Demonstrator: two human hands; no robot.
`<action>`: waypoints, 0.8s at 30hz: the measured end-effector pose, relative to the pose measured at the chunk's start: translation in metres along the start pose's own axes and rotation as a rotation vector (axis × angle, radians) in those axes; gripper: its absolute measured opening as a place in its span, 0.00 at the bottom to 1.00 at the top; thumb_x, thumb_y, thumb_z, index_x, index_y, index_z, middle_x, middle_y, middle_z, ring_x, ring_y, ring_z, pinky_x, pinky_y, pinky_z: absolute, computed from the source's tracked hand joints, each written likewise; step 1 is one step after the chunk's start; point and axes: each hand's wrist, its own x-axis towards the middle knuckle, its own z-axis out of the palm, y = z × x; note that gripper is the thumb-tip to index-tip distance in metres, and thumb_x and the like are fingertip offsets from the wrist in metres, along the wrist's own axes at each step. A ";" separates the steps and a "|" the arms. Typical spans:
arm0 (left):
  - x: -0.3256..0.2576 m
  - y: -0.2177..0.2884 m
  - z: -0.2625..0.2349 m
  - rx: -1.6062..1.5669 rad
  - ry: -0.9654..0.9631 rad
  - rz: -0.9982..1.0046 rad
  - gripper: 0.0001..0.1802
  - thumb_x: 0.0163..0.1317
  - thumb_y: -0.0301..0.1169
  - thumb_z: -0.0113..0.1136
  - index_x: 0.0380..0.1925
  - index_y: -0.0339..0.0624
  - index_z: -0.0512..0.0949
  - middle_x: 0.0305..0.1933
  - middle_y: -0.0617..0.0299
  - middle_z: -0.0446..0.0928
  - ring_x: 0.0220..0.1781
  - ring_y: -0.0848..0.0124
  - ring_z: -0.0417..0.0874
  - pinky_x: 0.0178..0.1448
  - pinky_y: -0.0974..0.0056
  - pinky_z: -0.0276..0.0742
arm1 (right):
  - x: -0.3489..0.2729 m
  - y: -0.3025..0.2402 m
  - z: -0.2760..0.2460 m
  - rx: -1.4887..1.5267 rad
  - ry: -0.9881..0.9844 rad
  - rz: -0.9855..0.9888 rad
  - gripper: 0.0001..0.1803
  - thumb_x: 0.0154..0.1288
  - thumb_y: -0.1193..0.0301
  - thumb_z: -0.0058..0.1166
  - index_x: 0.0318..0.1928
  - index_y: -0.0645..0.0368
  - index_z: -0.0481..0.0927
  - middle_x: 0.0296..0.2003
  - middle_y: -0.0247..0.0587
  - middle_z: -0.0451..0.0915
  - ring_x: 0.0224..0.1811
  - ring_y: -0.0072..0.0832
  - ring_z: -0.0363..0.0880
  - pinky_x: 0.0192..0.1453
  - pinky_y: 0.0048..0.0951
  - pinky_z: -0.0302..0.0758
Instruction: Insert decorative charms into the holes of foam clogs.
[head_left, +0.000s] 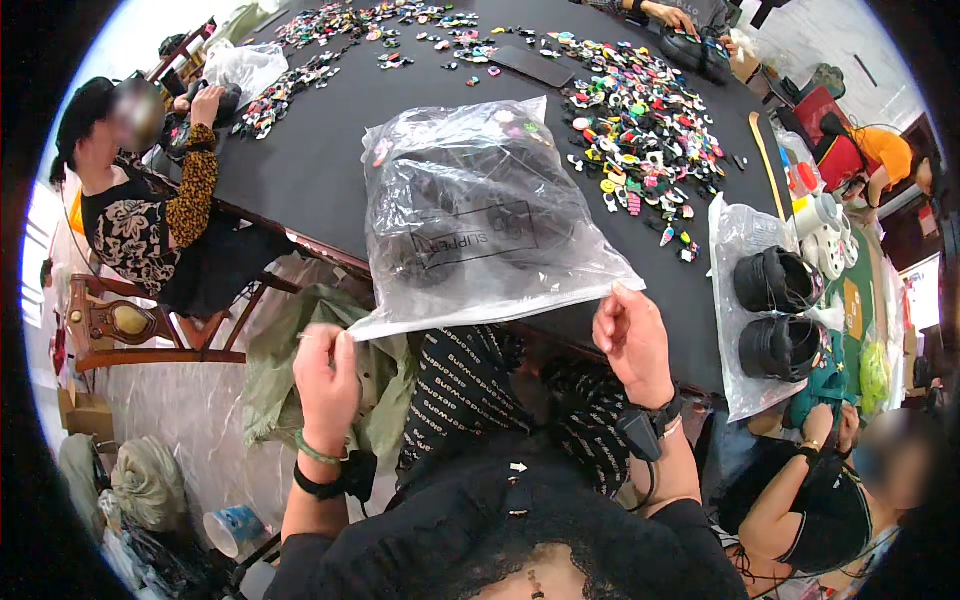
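A clear plastic zip bag (470, 285) lies at the table's front edge, its white closure strip toward me. Through the film show dark shoes that look like slippers, with a few colourful bits near the far end. My left hand (328, 385) is closed, pinching the left corner of the strip. At the other end, my right hand (634, 345) pinches the right corner between thumb and fingers. The strip is stretched straight between both hands. Whether it is fully sealed cannot be made out.
Piles of small colourful shoe charms (650, 130) cover parts of the black table (300, 190). A dark flat phone-like slab (532, 66) lies beyond the bag. On the right, black clogs (775, 280) rest on another plastic bag (735, 370). Co-workers sit at left (130, 200), far right and near right.
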 end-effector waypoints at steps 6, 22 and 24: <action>-0.003 0.074 0.034 0.573 0.265 0.742 0.18 0.51 0.29 0.70 0.42 0.41 0.78 0.47 0.54 0.76 0.54 0.54 0.73 0.60 0.52 0.66 | -0.024 0.000 0.035 -0.528 -0.397 0.185 0.13 0.74 0.63 0.51 0.36 0.59 0.79 0.24 0.30 0.79 0.23 0.17 0.77 0.25 0.16 0.69; 0.041 0.093 0.052 0.495 0.107 0.912 0.07 0.50 0.25 0.67 0.29 0.41 0.78 0.29 0.60 0.76 0.36 0.59 0.76 0.49 0.56 0.71 | -0.018 0.007 0.079 -1.350 -0.485 -1.019 0.15 0.56 0.77 0.59 0.46 0.65 0.78 0.49 0.48 0.78 0.51 0.42 0.77 0.56 0.41 0.73; 0.042 0.095 0.050 0.435 0.033 0.908 0.08 0.49 0.25 0.68 0.27 0.40 0.78 0.28 0.59 0.75 0.35 0.58 0.76 0.44 0.58 0.72 | -0.018 0.004 0.080 -1.344 -0.482 -1.057 0.17 0.56 0.77 0.59 0.47 0.65 0.77 0.49 0.47 0.78 0.51 0.43 0.77 0.57 0.41 0.73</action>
